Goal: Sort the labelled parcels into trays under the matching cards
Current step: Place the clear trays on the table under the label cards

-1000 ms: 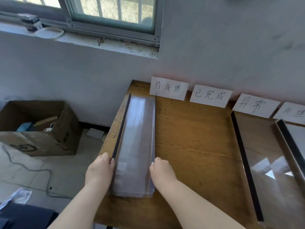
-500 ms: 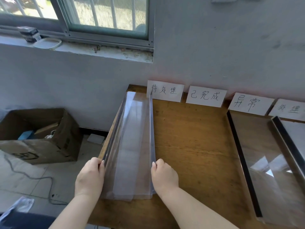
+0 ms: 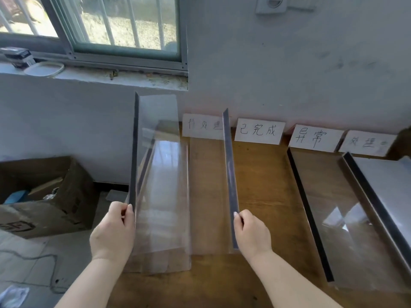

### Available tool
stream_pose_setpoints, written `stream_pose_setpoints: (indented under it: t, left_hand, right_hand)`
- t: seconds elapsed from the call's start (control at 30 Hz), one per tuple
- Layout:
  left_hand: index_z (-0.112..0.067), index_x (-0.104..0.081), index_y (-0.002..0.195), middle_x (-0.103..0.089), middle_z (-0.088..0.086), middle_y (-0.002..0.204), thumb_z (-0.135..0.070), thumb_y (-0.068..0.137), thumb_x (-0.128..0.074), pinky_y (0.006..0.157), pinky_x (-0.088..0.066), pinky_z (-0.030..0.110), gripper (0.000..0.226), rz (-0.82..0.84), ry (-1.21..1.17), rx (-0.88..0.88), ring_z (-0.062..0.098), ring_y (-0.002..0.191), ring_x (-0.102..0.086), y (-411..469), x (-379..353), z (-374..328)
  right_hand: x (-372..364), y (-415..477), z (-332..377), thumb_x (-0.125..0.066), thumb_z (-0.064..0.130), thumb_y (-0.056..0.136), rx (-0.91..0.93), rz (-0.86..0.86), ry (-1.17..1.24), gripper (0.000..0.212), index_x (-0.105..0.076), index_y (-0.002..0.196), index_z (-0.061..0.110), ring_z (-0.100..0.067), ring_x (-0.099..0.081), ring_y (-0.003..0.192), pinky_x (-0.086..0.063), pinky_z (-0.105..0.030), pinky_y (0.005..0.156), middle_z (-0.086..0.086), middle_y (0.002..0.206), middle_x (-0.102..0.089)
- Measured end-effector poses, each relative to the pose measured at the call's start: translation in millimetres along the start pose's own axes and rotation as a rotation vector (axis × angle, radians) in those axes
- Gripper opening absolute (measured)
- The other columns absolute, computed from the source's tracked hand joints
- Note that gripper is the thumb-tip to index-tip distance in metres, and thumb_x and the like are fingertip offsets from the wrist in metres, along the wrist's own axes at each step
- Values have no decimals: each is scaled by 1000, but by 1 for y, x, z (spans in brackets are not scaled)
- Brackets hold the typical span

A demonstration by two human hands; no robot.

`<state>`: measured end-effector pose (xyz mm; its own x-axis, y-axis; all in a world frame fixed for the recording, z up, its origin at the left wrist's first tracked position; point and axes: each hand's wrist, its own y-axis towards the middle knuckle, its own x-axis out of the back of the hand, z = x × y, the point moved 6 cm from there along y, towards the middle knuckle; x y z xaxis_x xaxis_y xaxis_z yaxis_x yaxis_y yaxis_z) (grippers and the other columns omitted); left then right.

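My left hand [image 3: 113,230] grips the dark left wall [image 3: 133,152] of a clear plastic tray, raised and tilted off the table. My right hand [image 3: 253,234] pinches another dark tray wall [image 3: 230,174] further right. The overlapping clear plastic does not show whether these walls belong to one tray or two. Another clear tray [image 3: 169,174] lies flat below on the wooden table [image 3: 262,196]. Four white handwritten cards lean on the wall: the first card [image 3: 202,127] shows through the plastic, then the second card [image 3: 259,131], the third card [image 3: 314,137] and the fourth card [image 3: 367,143]. No parcel is in view.
Two clear trays lie at the right: one tray [image 3: 307,210] under the third card, the other tray [image 3: 375,205] under the fourth. An open cardboard box [image 3: 44,196] stands on the floor to the left, with a cable [image 3: 33,258] nearby. The wall and window sill are behind.
The narrow tray stack held flat between my hands has been lifted and spread. My hands have moved apart, the right one toward the second card, the left wall tilting upward.
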<state>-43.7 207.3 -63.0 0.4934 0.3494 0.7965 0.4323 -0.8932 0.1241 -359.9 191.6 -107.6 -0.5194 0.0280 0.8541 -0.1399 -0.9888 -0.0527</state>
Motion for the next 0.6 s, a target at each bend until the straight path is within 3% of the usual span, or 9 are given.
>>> stream_pose_setpoints:
  t: [0.07,0.17,0.27,0.37,0.5,0.6]
  left_hand:
    - [-17,-49,86,-56,1,63,-25,96,-49,54,-46,35,12,31,-28,-21,25,56,-53,-3,-10,-15]
    - [-17,-49,85,-53,-1,63,-19,95,-51,48,-34,25,11,86,-72,-62,16,53,-48,-14,-28,-40]
    - [-18,-49,83,-54,-1,63,-21,96,-50,49,-36,28,13,168,-69,-73,15,55,-51,-23,-53,-59]
    - [-17,-48,82,-51,-3,62,-24,96,-48,52,-32,32,15,225,-20,-78,15,55,-46,-30,-74,-78]
    - [-17,-47,87,-55,-3,67,-28,98,-44,57,-42,35,15,311,34,-96,19,62,-53,-43,-99,-104]
    - [-17,-46,88,-56,-3,70,-28,99,-41,59,-48,35,16,348,100,-109,19,64,-56,-49,-115,-118]
  right_hand:
    - [16,-1,-24,-38,38,99,-31,-21,-52,28,-55,79,26,-10,-57,57,-50,-21,52,11,66,-56]
    - [37,-5,-62,-38,36,100,-88,-26,-133,26,-53,80,27,-8,-56,58,-41,-16,49,10,67,-56]
    - [54,-10,-91,-34,38,100,-146,-17,-233,26,-46,80,28,-3,-48,55,-27,-15,45,12,64,-50]
    - [63,-12,-112,-29,39,101,-206,-8,-306,28,-44,79,27,-4,-43,53,-22,-17,44,12,64,-48]
    - [69,-5,-131,-26,38,102,-260,21,-370,29,-45,84,25,-11,-47,65,-37,-23,56,10,76,-54]
    - [73,1,-141,-27,39,102,-278,87,-396,29,-52,102,23,-13,-60,75,-44,-23,60,6,90,-64]
